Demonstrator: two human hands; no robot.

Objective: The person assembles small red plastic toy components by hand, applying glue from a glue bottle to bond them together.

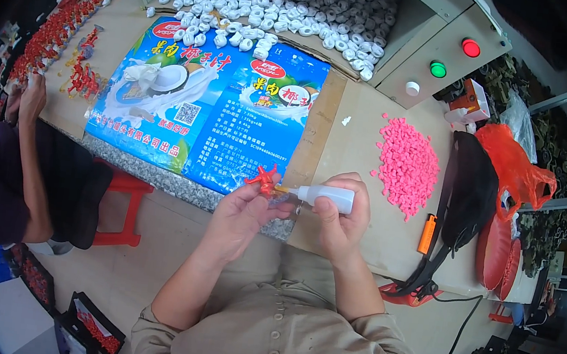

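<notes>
Over the table's front edge, my left hand [237, 217] pinches a small red plastic figure [266, 179] with spiky limbs. A clear, pale part seems to hang below it between the fingers, too small to make out. My right hand [345, 222] is wrapped round a small white squeeze bottle [334, 197], tilted onto its side. Its narrow yellowish nozzle points left and meets or nearly meets the red figure; I cannot tell if they touch. Beneath and beyond my hands lies a flat blue printed carton sheet [200, 108].
Many white ring-like pieces [246, 12] fill the grey box [419, 63] at the back. Pink pieces [407, 166] are heaped on the right, near an orange lighter [426, 234], a black bag [470, 191] and a red plastic bag [519, 169]. Leftward, a co-worker's hand [31, 96] is beside red figures [85, 77].
</notes>
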